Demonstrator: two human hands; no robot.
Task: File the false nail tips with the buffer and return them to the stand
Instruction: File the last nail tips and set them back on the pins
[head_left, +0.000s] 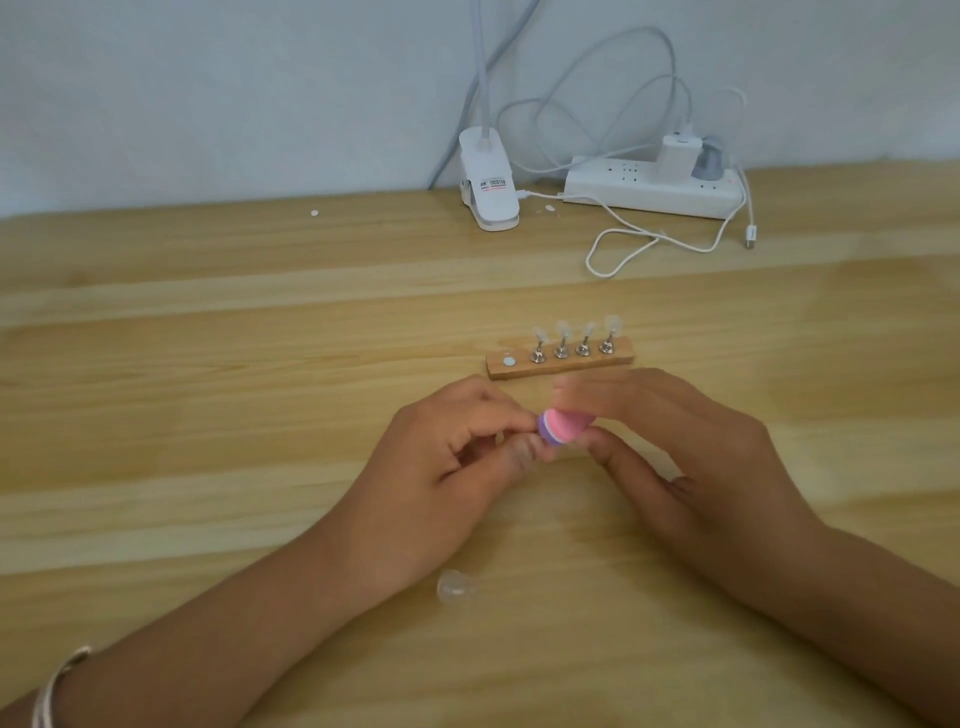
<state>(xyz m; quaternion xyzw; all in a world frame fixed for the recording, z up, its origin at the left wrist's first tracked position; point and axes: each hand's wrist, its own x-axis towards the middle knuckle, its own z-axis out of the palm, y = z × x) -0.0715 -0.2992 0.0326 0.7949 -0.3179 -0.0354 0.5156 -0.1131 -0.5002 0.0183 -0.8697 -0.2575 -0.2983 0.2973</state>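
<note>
A wooden stand (561, 366) lies on the table just beyond my hands, with several metal pegs that each carry a clear nail tip (563, 328); its leftmost spot shows only a round white pad. My right hand (691, 441) grips a pink and purple buffer block (714, 427) between thumb and fingers. My left hand (457, 462) pinches something small against the buffer's purple end; the fingers hide it, so I cannot make it out. A clear nail tip (457, 587) lies loose on the table between my forearms.
At the back of the wooden table (208, 389) stand a white clip lamp base (488, 182) and a white power strip (654, 187) with plugs and loose white cables (623, 249). Small white specks lie near the wall.
</note>
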